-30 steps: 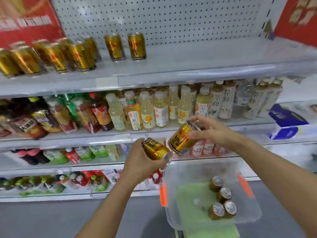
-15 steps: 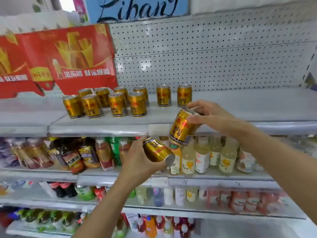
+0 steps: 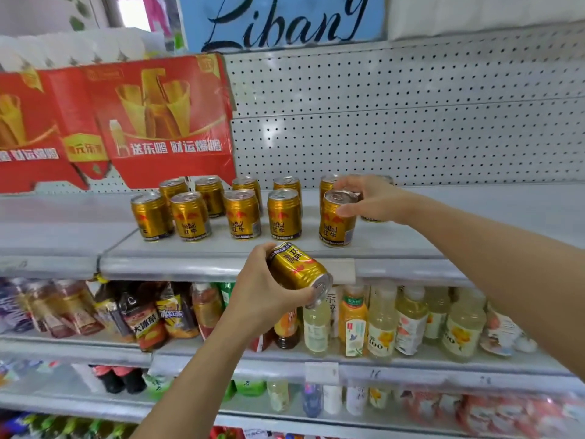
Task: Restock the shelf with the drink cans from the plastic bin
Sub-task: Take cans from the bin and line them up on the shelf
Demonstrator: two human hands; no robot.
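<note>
Several gold drink cans stand in two rows on the grey top shelf. At the right end of the front row my right hand grips the top of an upright gold can that rests on the shelf. My left hand holds another gold can on its side, in front of the shelf's edge and below it, lid pointing right. The plastic bin is out of view.
A red cardboard display leans on the pegboard behind the cans at the left. To the right of the cans the top shelf is bare. Bottled drinks fill the shelves below.
The view rose from the bin to the top shelf. My right hand carried its can up and set it upright at the front row's right end. My left hand lifted its can toward the shelf edge.
</note>
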